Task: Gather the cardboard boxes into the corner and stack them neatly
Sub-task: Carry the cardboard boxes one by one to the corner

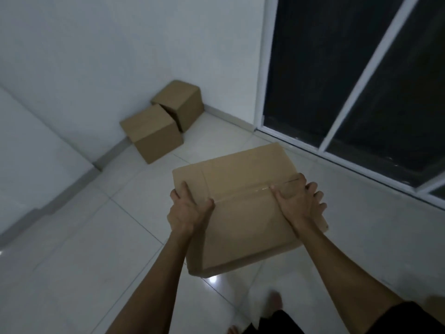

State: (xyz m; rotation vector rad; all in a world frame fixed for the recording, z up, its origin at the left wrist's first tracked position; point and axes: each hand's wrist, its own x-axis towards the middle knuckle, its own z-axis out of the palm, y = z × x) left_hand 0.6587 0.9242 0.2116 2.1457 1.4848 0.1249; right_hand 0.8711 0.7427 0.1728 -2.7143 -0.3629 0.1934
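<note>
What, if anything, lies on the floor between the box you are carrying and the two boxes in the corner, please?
Nothing visible. The carried box, held by the left hand and right hand, faces bare floor tiles up to the near corner box and far corner box.

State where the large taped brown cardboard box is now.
The large taped brown cardboard box is centre-frame, held above the floor between left hand and right hand.

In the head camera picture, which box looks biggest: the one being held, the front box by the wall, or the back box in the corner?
1. Held box, gripped by the left hand and right hand; it looks biggest, though it is nearest the camera.
2-3. Front box and corner box: they look alike, so no ranking.
</note>
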